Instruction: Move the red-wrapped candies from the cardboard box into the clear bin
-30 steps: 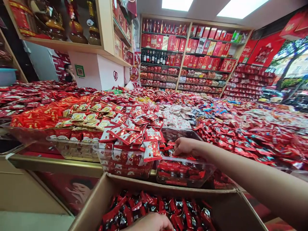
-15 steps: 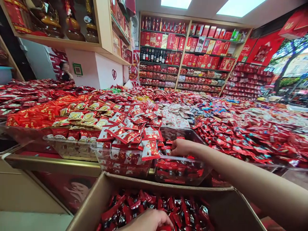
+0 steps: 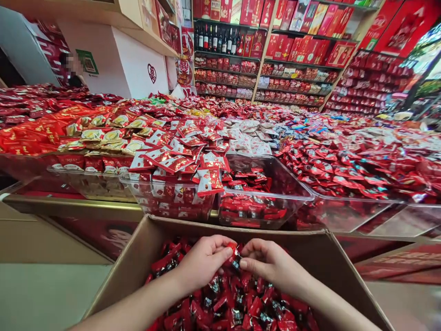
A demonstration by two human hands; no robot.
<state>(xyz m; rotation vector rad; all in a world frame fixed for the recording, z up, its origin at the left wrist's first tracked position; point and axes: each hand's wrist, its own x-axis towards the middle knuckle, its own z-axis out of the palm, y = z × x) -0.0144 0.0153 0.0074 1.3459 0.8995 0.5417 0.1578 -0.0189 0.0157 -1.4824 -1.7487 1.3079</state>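
Over the open cardboard box [image 3: 151, 257], my left hand [image 3: 206, 257] pinches a small red-and-black wrapped candy [image 3: 234, 258] between thumb and fingers. From the other side, my right hand [image 3: 267, 262] is closed, its thumb and fingertips at the candy's opposite end. Beneath both hands, the box is filled with a loose heap of the same shiny candies [image 3: 223, 299]. Just beyond the box's far edge, a clear plastic bin [image 3: 292, 195] holds a lower pile of matching candies.
Bins of red-and-white packets [image 3: 172, 158] and gold packets [image 3: 103, 138] stand to the left on the counter. Heaped red sweets [image 3: 330, 161] lie to the right. Shelves with bottles [image 3: 217, 39] and boxes line the back wall. A person [image 3: 70, 71] is far left.
My right hand has come back from the clear bin to the box. My left hand has risen from the heap, and the two meet at one candy. The view has tilted down.
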